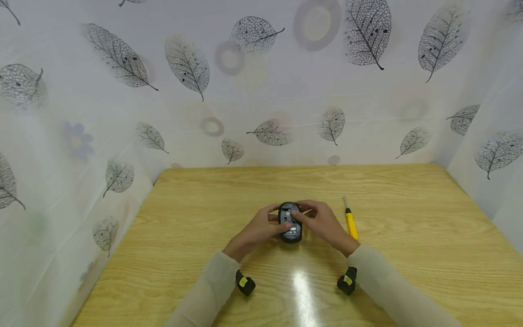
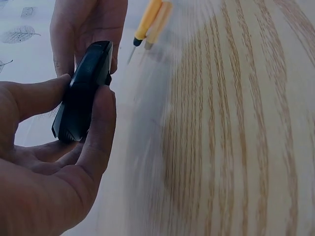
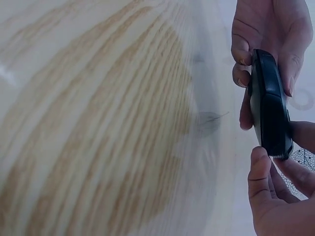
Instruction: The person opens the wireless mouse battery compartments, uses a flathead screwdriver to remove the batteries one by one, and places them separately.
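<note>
A black computer mouse (image 1: 292, 230) is held up between both hands, its grey underside with a label turned towards the head view. My left hand (image 1: 261, 227) grips its left side, with the thumb lying across the underside. From the other side my right hand (image 1: 320, 221) holds the upper right part, thumb on the underside near the middle. In the left wrist view the mouse (image 2: 81, 93) appears edge-on between left thumb and fingers. The right wrist view also gives the dark side of the mouse (image 3: 269, 98), with right fingertips at its lower end.
A screwdriver (image 1: 351, 225) with a yellow handle lies on the wooden table (image 1: 204, 195), just right of my right hand. Behind the table hangs a pale leaf-patterned sheet (image 1: 261, 91), which continues along both sides. Light reflects off the tabletop in front of the hands.
</note>
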Demonstrator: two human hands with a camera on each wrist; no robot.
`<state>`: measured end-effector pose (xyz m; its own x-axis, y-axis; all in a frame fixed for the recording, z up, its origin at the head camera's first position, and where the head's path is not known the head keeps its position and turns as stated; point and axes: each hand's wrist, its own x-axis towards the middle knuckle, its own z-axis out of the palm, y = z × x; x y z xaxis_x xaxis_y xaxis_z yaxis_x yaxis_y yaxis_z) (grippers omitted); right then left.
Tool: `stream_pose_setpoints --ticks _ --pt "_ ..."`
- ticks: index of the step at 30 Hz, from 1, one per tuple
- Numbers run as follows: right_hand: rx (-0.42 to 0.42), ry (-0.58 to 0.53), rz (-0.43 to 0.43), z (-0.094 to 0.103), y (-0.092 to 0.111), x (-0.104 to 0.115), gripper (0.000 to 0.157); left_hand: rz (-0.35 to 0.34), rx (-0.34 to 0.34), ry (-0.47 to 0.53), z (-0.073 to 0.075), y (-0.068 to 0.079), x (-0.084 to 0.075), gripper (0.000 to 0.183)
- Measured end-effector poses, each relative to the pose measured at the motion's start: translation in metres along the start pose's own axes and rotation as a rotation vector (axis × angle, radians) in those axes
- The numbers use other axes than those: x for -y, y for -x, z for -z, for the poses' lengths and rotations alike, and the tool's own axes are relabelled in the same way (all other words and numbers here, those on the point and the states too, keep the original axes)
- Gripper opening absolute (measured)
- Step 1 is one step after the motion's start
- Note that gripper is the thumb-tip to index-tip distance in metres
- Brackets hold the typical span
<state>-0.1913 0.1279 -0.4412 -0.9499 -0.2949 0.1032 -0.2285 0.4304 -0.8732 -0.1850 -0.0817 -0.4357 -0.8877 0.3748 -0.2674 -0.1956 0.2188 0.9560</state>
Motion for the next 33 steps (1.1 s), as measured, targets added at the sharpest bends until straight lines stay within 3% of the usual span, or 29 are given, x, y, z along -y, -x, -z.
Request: stream_pose_setpoints --ticks 7,33 --pt "0.003 0.007 0.020 0.000 -0.001 0.002 0.038 0.025 0.011 0.058 0.002 0.003 -0.001 0.072" --pt "-0.007 -0.005 -0.047 0.007 -0.011 0.013 0.030 0.032 0.004 0.001 0.002 0.003 0.000 0.070"
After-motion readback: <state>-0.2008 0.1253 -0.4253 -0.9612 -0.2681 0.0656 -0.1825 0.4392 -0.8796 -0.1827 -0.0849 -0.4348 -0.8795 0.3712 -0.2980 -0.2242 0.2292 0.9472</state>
